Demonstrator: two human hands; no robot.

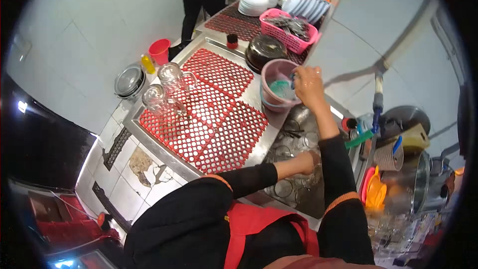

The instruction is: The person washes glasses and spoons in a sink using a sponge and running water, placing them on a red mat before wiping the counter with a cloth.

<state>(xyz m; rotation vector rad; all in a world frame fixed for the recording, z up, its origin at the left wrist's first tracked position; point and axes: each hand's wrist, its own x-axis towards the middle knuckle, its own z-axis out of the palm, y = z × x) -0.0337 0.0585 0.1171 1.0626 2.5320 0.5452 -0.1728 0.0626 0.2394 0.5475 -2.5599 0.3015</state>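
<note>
While two clear glass mugs (164, 89) are standing on red perforated mats (219, 124) left of the steel sink (311, 201), the left hand (311, 162) is reaching among glasses inside that sink, its grip hidden. Beyond the sink, the right hand (309, 87) is curling its fingers (297, 77) over the rim of the round pink plastic tub (269, 72), just beside a teal thing (281, 88) inside. I cannot tell whether they are grasping it.

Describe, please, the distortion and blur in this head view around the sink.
Head view: fisheye curves the counter and blackens the corners; left hand among the glasses in the sink is blurred; right hand at the pink tub is sharper.
</note>
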